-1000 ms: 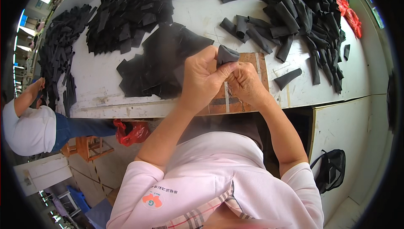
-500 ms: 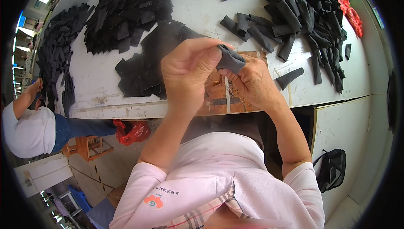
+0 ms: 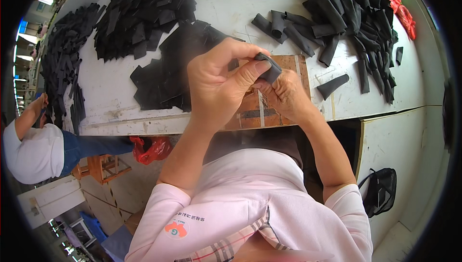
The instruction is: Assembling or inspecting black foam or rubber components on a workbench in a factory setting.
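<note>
Between my two hands is a small dark grey fabric piece (image 3: 272, 71), bent into a tube-like fold, held above the table's near edge. My left hand (image 3: 224, 76) pinches its upper left side between thumb and fingers. Around its lower right side close the fingers of my right hand (image 3: 288, 96), their tips partly hidden by the cloth. Beneath the hands lies a worn brown board (image 3: 298, 64) with strips of tape. Flat black fabric pieces (image 3: 161, 86) are stacked just left of it.
Rolled dark fabric tubes (image 3: 332, 14) are heaped at the back right, with a single tube (image 3: 333, 86) nearer. Piles of black pieces (image 3: 144, 12) fill the back left. A red plastic bag (image 3: 405, 19) lies at the right edge. Another person (image 3: 36, 146) works at the far left.
My left thumb has moved right and slightly down across the fabric piece, covering more of it. The piece looks narrower and more folded. My right hand has barely moved.
</note>
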Demonstrator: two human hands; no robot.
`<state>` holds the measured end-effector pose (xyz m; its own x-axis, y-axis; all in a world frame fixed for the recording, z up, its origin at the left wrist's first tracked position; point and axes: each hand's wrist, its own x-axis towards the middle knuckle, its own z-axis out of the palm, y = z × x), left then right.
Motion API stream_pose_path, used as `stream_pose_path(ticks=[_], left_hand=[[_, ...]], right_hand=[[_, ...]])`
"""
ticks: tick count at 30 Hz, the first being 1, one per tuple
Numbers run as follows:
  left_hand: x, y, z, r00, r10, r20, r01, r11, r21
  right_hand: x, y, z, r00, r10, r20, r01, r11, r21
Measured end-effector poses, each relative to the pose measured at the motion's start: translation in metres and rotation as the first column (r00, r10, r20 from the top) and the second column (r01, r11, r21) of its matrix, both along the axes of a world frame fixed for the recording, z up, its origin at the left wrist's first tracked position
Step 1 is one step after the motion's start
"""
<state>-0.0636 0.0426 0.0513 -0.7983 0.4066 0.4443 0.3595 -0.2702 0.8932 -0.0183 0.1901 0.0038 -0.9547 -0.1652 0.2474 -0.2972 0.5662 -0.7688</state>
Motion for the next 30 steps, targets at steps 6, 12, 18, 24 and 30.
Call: stream_pose_path(ticks=[6, 12, 18, 24, 30], left_hand=[[0.002, 0.005, -0.001, 0.995, 0.061, 0.073, -0.066, 0.995, 0.076], [0.004, 0.001, -0.013, 0.974, -0.014, 0.226, -0.076, 0.919, 0.387], [-0.003, -0.006, -0.016, 0.921, -0.048, 0.387, -0.179, 0.829, 0.529], [0.005, -0.008, -0.015, 0.95, 0.039, 0.311, -0.188, 0.865, 0.465], [0.006, -0.014, -0.019, 0.961, 0.121, 0.25, -0.195, 0.935, 0.297]], right_hand=[[0.001, -0.002, 0.006, 1.0, -0.014, 0.023, 0.012, 0.997, 0.073], [0.002, -0.002, 0.021, 0.993, -0.016, -0.119, 0.033, 0.988, 0.148], [-0.002, -0.002, 0.038, 0.995, 0.015, -0.097, 0.007, 0.973, 0.229], [-0.003, -0.004, 0.015, 0.988, -0.002, -0.157, 0.028, 0.987, 0.16], [-0.005, -0.008, 0.004, 0.98, -0.047, -0.192, 0.068, 0.992, 0.106]])
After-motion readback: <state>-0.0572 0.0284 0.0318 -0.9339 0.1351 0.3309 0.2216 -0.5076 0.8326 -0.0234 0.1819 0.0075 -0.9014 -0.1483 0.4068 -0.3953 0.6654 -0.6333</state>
